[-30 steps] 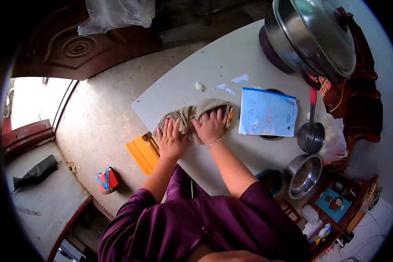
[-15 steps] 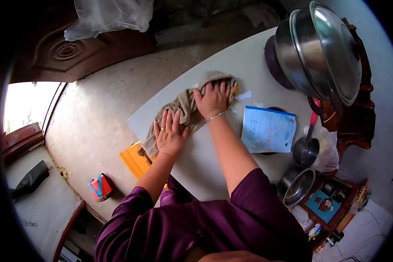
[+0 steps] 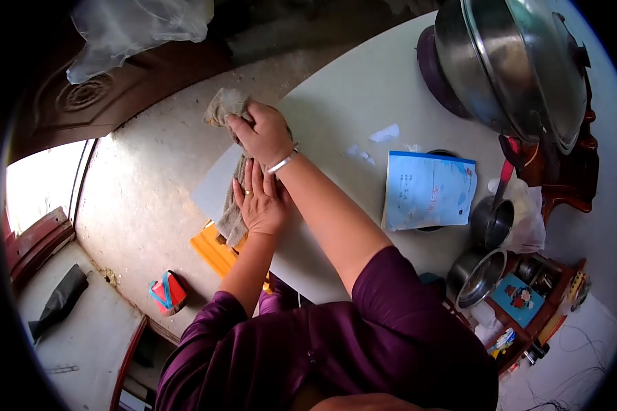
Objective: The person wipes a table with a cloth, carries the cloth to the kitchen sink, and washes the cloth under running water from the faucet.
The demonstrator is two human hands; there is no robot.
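Observation:
My right hand (image 3: 264, 133) grips one end of a grey-brown cloth (image 3: 234, 218) at the far left edge of the table, with part of the cloth bunched past the edge. Flat on the rest of the cloth lies my left hand (image 3: 262, 204), fingers spread, just nearer to me. Right of my hands, white paper scraps (image 3: 384, 133) lie on the pale table (image 3: 343, 89). A blue booklet (image 3: 428, 192) rests over a dark round object further right.
A large steel pot (image 3: 487, 61) stands at the back right. A red-handled ladle (image 3: 492, 222), a plastic bag (image 3: 528, 216) and a steel bowl (image 3: 481, 277) are at the right. A yellow wooden stool (image 3: 214, 252) is below the table's left corner; a red object (image 3: 168, 292) lies on the floor.
My right hand has moved left to the table's edge with the cloth's end and closed around it. My left hand stays flat on the cloth. The small white crumpled bit is no longer visible.

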